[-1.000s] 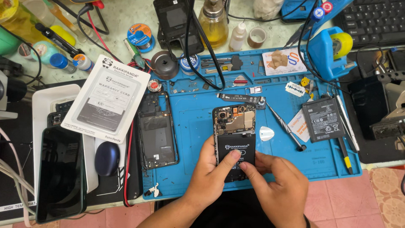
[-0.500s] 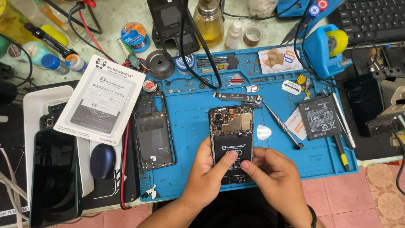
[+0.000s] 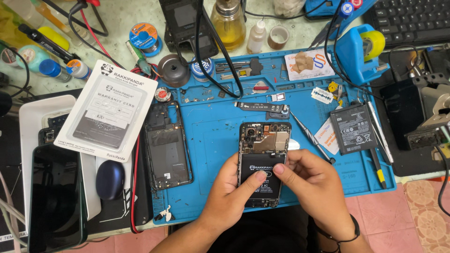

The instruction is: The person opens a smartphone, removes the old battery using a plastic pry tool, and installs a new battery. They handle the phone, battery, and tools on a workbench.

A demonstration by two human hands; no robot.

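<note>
An opened smartphone (image 3: 262,140) with its back cover off lies on the blue repair mat (image 3: 215,136), circuit board exposed at the top and a black battery (image 3: 260,180) in the lower half. My left hand (image 3: 229,192) holds the phone's left edge, thumb pressing on the battery. My right hand (image 3: 314,185) grips the right edge, its thumb also on the battery, close to the left thumb. Both hands rest near the mat's front edge.
A black phone back frame (image 3: 166,145) lies left on the mat. A loose battery (image 3: 352,129), a screwdriver (image 3: 309,136), tweezers and a razor blade (image 3: 322,94) sit right. A white card (image 3: 107,110), a dark phone (image 3: 56,197), bottles, a solder reel and a blue tape dispenser (image 3: 358,51) surround the mat.
Both thumbs have stayed on the battery, shifting slightly together. The phone has kept its place on the mat; the view has shifted a little.
</note>
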